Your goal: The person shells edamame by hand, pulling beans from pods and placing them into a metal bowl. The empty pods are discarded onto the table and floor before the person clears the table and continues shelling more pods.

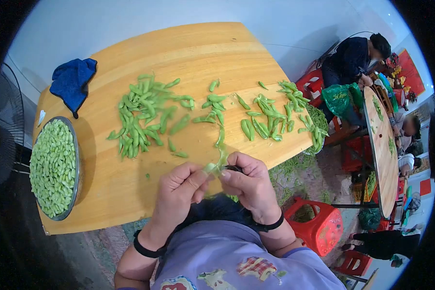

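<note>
My left hand (181,186) is closed in a pinch, with a pale green piece of soybean pod (210,168) between thumb and fingers. My right hand (250,186) is closed too, its thumb and finger meeting at the same pod. A small black thing (234,168) shows at the right fingertips; I cannot make out what it is. Just beyond the hands, a blurred green strip (222,151) trails up toward a few whole pods (215,102). Farther left lies a large heap of soybean pods (142,113); more pods (270,118) are spread to the right.
A metal bowl (76,176) full of shelled beans (54,166) stands at the wooden table's (179,53) left edge, below a blue cloth (74,82). A fan (7,121) is beyond it. Right are a red stool (316,224), another table (379,159) and a person in dark clothes (350,63).
</note>
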Demonstrator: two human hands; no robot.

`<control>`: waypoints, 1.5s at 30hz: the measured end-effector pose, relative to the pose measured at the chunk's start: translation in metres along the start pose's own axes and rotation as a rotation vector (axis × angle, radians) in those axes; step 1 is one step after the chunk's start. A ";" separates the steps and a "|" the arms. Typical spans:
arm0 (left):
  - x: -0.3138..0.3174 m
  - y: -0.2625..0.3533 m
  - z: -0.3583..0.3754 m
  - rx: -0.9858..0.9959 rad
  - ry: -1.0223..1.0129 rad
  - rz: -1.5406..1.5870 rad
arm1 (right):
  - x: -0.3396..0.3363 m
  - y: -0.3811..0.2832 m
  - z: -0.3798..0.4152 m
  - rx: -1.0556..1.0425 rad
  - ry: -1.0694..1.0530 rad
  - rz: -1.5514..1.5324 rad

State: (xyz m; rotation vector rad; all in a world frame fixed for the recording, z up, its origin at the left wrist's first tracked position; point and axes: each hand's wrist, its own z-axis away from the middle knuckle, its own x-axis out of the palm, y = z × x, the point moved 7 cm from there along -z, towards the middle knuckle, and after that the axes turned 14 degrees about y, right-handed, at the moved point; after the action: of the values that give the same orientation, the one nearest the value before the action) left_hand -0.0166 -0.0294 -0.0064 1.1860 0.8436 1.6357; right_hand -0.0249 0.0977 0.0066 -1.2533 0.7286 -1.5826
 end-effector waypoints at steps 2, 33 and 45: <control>0.004 -0.007 -0.002 0.006 0.025 0.121 | 0.007 0.008 0.000 0.100 -0.038 -0.231; 0.038 0.059 0.016 0.844 -0.333 -0.887 | 0.015 -0.051 0.008 -0.534 -0.598 0.932; 0.040 0.054 0.021 0.778 -0.543 -0.511 | 0.005 -0.020 0.014 -0.017 -0.676 0.325</control>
State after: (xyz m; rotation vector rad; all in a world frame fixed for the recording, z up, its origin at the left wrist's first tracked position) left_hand -0.0159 -0.0104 0.0614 1.6485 1.3233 0.5085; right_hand -0.0182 0.1017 0.0299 -1.4778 0.4712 -0.8097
